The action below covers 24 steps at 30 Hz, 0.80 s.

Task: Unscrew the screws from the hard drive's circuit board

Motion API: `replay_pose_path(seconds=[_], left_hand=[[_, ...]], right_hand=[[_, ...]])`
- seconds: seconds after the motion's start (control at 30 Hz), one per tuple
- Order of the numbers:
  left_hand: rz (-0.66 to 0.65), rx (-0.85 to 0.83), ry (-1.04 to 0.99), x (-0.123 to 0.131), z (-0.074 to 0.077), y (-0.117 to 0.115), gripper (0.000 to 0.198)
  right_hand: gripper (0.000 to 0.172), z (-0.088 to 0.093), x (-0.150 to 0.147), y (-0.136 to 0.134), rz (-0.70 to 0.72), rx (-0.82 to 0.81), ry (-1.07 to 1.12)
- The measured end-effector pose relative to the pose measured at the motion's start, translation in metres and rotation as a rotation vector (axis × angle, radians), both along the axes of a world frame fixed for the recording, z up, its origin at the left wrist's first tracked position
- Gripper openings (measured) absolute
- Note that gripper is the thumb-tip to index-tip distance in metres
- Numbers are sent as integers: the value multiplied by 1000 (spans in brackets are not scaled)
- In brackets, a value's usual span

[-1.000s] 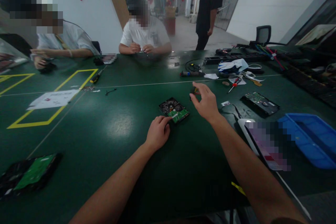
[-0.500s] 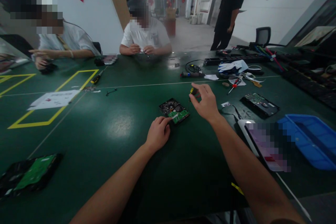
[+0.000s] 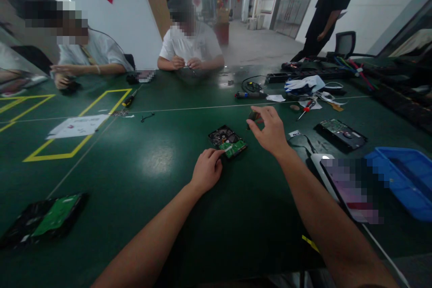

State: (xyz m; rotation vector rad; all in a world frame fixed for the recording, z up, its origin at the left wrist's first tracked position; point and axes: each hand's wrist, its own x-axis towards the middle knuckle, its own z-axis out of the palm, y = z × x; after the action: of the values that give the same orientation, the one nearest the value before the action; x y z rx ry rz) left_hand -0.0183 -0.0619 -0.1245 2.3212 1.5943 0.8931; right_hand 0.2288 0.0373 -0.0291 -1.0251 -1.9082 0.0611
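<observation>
A hard drive [image 3: 228, 141] lies on the green table with its circuit board facing up. My left hand [image 3: 206, 170] is at its near left edge, fingers bent and fingertips pressed on it, holding it in place. Just right of the drive, my right hand [image 3: 268, 128] is raised with thumb and fingers pinched round the handle of a small screwdriver [image 3: 251, 118]. The handle looks dark and yellowish; its shaft is hard to make out, and I cannot tell whether the tip touches the drive.
More hard drives lie at the near left [image 3: 50, 218] and right [image 3: 340, 135]. A phone [image 3: 347, 189] and a blue tray [image 3: 401, 180] are on the right. Further back are a red screwdriver [image 3: 306, 109], gloves [image 3: 303, 84] and a yellow-black screwdriver [image 3: 130, 98]. People sit opposite.
The whole view has shifted slightly, so things appear further right. My right hand has turned the screwdriver handle a little; my left hand stays on the hard drive. The standing person has leaned.
</observation>
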Motion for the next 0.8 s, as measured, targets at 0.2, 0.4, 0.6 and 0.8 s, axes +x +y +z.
replay_pose_path(seconds=[0.2,0.4,0.6,0.8], left_hand=[[1,-4,3,0,2,-1,39],[5,-2,0,1,3,-2,40],[5,-22,-3,0,1,-1,40],[1,-8,-13,0,3,-1,41]], right_hand=[[46,-5,-3,2,34,-31,23],[37,-7,-4,0,-10,-29,60],[39,-7,-4,-1,-10,-43,61],[43,-4,-6,-6,-18,-20,-16]])
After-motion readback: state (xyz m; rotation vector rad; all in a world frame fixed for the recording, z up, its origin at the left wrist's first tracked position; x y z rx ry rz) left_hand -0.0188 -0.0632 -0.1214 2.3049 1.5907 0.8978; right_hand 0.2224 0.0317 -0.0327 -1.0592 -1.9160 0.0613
